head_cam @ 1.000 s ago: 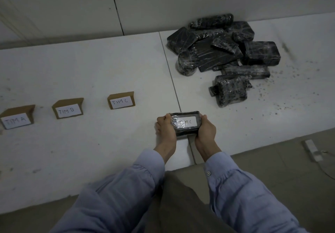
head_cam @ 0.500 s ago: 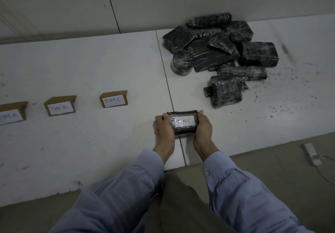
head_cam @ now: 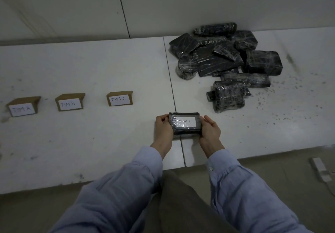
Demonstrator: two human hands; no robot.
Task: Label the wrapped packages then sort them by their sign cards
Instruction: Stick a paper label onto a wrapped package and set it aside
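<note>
Gripping labelled package (head_cam: 184, 126), left hand (head_cam: 163, 129), right hand (head_cam: 210, 132)

We see two white panels (head_cam: 90, 66) laid side by side, meeting at a thin dark seam (head_cam: 170, 73) that runs from near to far. The right panel carries a scatter of dark specks (head_cam: 282, 95) and a grey smudge (head_cam: 290, 58) farther back. Behind stands a pale wall (head_cam: 63, 6) with its own vertical joint (head_cam: 122, 7). On the near right, a small white block (head_cam: 319, 168) lies on the grey-brown floor (head_cam: 272, 162).
</note>
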